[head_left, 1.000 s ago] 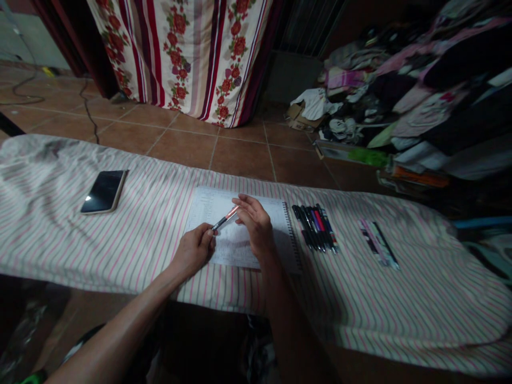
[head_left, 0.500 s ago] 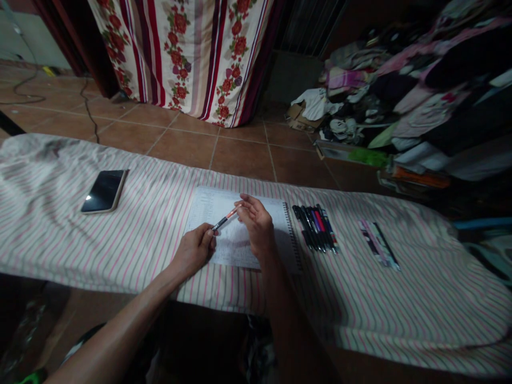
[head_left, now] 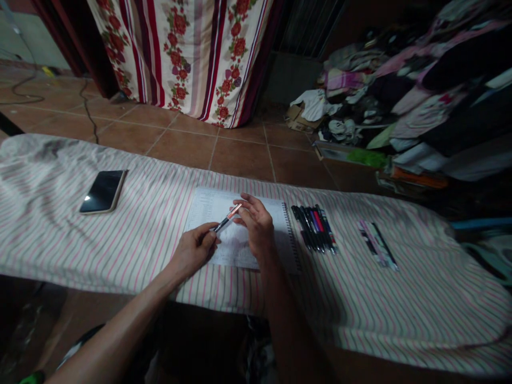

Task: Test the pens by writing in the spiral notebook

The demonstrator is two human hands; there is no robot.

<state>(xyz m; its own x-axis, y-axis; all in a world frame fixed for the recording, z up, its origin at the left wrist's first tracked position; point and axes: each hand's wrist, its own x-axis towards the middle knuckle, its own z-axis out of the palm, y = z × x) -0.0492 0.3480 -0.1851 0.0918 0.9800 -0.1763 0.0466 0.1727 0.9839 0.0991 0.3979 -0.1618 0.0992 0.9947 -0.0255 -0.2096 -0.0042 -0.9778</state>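
Observation:
A slim pen [head_left: 228,217], dark at its lower end and copper-coloured toward its upper end, is held slanted above the open notebook [head_left: 224,253]. My left hand [head_left: 196,248] pinches the dark lower end between thumb and fingers. At the copper end, my right hand [head_left: 258,221] has its thumb and fingertips curled loosely round the pen; the exact contact is partly hidden. Writing covers parts of the notebook's page, and its spiral binding runs along the right side, next to my right wrist.
Several pens [head_left: 314,229] lie side by side right of the notebook, with a smaller group of pens or pencils [head_left: 378,245] beyond them. A phone [head_left: 103,192] rests at left on the striped cloth [head_left: 156,213]. Behind are a floral curtain [head_left: 180,58] and piled clothes [head_left: 416,96].
The pen has turned slightly and sits a little higher in my left hand, whose fingers have shifted along it. My right hand stays almost in place at the copper end.

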